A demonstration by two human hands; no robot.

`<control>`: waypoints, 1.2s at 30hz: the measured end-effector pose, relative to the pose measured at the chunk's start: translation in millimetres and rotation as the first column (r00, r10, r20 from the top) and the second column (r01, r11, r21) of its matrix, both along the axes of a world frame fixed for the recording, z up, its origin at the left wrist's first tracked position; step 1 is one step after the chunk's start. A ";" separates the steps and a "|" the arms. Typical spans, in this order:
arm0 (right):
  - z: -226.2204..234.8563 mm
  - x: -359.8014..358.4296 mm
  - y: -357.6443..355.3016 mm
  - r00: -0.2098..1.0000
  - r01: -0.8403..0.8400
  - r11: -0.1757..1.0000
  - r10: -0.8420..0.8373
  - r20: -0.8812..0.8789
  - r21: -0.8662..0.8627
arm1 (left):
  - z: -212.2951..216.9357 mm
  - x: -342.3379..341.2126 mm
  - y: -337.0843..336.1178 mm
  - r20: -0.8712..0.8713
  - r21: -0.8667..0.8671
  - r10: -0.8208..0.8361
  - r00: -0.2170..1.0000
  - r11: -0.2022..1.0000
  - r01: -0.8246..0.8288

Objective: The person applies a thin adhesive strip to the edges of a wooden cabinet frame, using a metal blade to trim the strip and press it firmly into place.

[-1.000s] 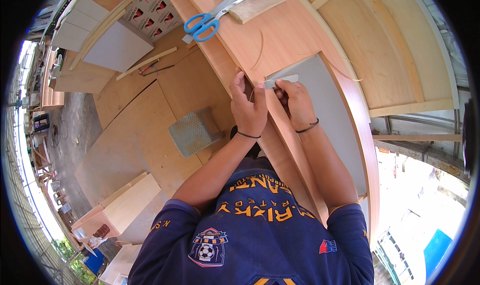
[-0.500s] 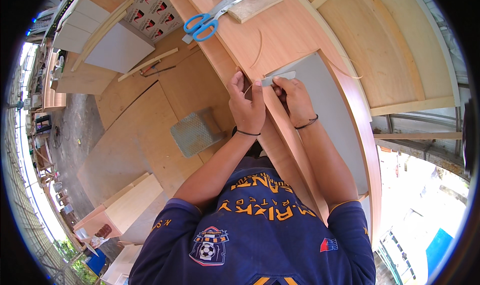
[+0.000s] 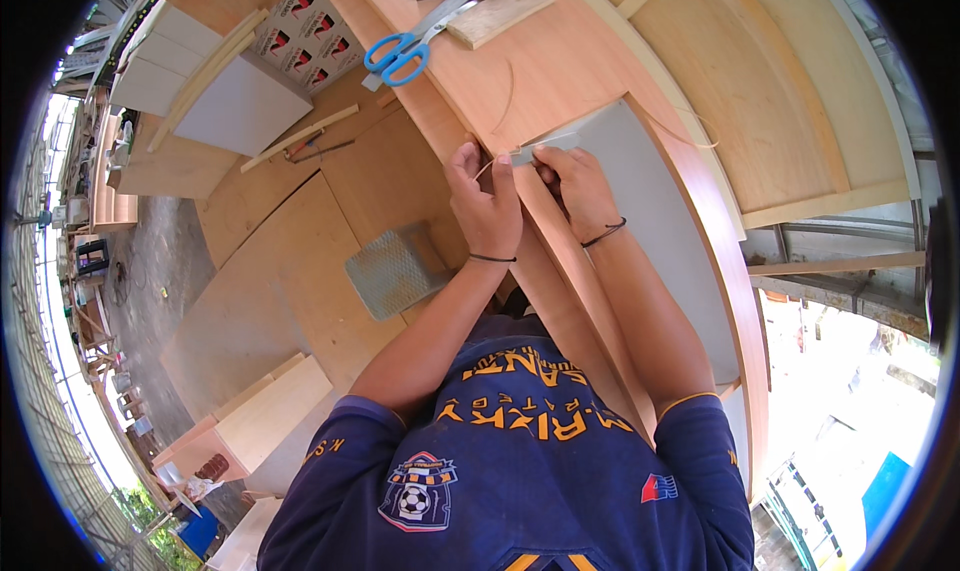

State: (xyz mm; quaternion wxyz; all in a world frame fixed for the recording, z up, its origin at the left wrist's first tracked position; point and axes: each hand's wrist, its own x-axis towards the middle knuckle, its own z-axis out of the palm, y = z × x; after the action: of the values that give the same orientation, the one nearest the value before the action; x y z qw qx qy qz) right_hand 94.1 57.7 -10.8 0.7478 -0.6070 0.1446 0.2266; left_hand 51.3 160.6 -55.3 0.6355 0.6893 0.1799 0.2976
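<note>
We have both hands near the middle of our view, at the edge of a long wood-coloured worktop (image 3: 560, 61). Our right hand (image 3: 580, 186), toward two o'clock, has its grip closed on a small flat grey piece (image 3: 526, 155), thumb on top and fingers curled below; the piece points toward our other hand and lies at the board edge near one o'clock. Our left hand (image 3: 487, 209), just above centre at twelve, has thumb and fingertips narrowly parted, with a thin pale strip (image 3: 484, 170) crossing the gap — whether they pinch it firmly, we cannot tell. The hands face each other across the edge, probably so that one can steady the strip while the other controls the flat piece at close quarters. A loose curved strip (image 3: 513, 89) lies just beyond, between twelve and one. The blue-handled scissors (image 3: 403, 59) rest toward eleven, handles turned our way, perhaps to be easy to pick up; their blades reach up beside a wooden block (image 3: 503, 14) at twelve — apparently set back so the edge stays free for our fingers. A grey panel (image 3: 665, 211) sits below our right forearm toward three, and a textured stool (image 3: 393, 273) stands at nine, off the worktop.
</note>
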 end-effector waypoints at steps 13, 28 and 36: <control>-8.4 4.4 -3.4 1.000 0.003 0.996 -0.001 -0.031 0.086 | -3.2 -1.4 -1.7 0.001 -0.041 -0.061 0.998 0.997 0.061; 0.0 8.6 1.8 0.991 0.124 0.981 -0.115 -0.068 0.149 | -4.2 -2.3 2.1 0.037 -0.006 -0.070 0.997 0.997 0.071; -6.1 4.6 -2.5 0.994 0.108 0.993 -0.110 0.021 0.054 | 3.2 -7.6 2.3 -0.035 0.100 -0.155 0.987 0.982 0.158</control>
State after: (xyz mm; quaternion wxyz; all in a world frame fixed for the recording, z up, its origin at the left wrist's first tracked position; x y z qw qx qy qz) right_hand 98.6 55.2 -16.9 0.7765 -0.5811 0.1625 0.1817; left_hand 43.7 162.9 -52.1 0.6183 0.7370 0.1181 0.2461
